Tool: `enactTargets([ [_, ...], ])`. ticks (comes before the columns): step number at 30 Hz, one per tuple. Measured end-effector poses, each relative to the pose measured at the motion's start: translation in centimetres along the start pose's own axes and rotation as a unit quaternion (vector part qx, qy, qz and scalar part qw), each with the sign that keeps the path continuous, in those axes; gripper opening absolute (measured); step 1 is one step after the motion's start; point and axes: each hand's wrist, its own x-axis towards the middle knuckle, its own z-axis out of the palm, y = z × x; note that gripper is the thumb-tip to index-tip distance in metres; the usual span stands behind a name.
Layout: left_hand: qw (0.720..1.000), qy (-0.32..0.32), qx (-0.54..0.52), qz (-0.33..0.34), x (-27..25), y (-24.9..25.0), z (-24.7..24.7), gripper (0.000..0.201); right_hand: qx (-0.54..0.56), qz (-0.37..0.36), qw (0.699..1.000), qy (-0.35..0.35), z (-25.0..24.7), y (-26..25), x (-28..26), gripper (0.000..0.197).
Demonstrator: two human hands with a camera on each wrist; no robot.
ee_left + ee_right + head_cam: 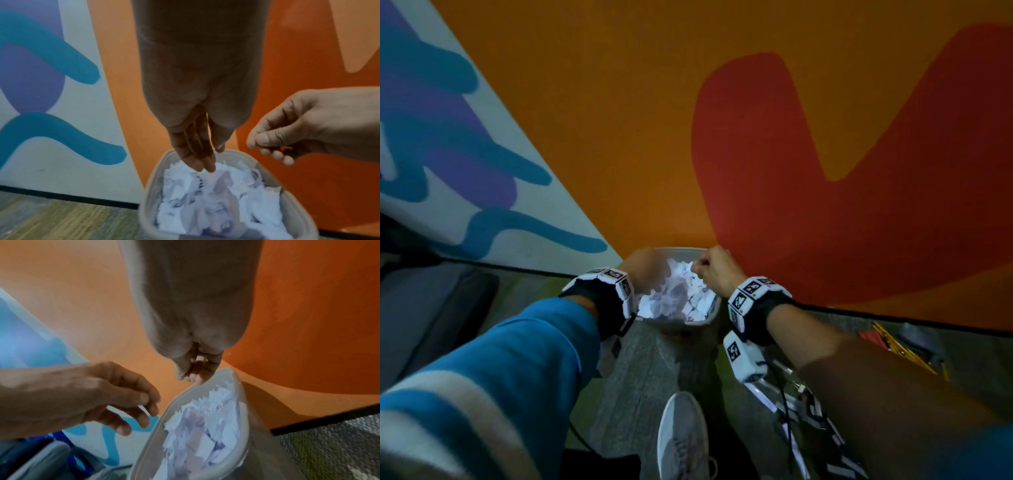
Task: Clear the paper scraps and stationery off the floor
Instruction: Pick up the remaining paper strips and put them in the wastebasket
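Note:
A translucent plastic bin (678, 322) stands on the floor against the wall, filled with white paper scraps (681, 294). Both hands hover over its mouth. My left hand (643, 270) points its straight fingers (197, 146) down at the paper scraps (216, 203) and holds nothing. My right hand (714, 270) is above the bin's far right rim (185, 395), fingers curled and thumb pressed to the forefinger (263, 139). A small pale bit, seemingly a paper scrap (200, 358), shows between its fingers. In the right wrist view the left hand (115, 399) hangs relaxed beside the bin.
Yellow pencils (893, 342) lie on the carpet at the right by the wall. A black-and-white patterned strip (808, 411) and a cable trail under my right arm. My grey shoe (681, 438) is just before the bin. A grey cushion (431, 308) sits at the left.

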Motion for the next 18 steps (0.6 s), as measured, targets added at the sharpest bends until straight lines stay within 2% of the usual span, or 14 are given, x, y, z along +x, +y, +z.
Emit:
enactTargets([
  [6, 1.0, -0.006, 0.026, 0.005, 0.0, 0.0, 0.6, 0.022, -0.029, 0.006, 0.999, 0.02, -1.1, 0.6, -0.5, 0.021],
  [10, 0.996, -0.026, 0.062, 0.059, 0.4, 2.9, 1.9, 0.025, -0.029, -0.011, 0.999, -0.04, -5.0, 3.3, -1.8, 0.015],
  [13, 0.99, -0.057, 0.062, 0.113, 0.8, 6.7, 3.6, 0.022, -0.056, 0.04, 0.992, -0.105, -8.5, 7.2, -3.2, 0.03],
  [15, 0.983, -0.078, 0.078, 0.147, 1.2, 9.6, 5.4, 0.022, -0.061, 0.095, 0.983, -0.148, -10.8, 10.7, -4.9, 0.033],
  [18, 0.971, -0.13, 0.104, 0.17, 1.7, 13.6, 9.2, 0.024, -0.025, 0.19, 0.973, -0.13, -13.2, 16.8, -8.2, 0.03],
])
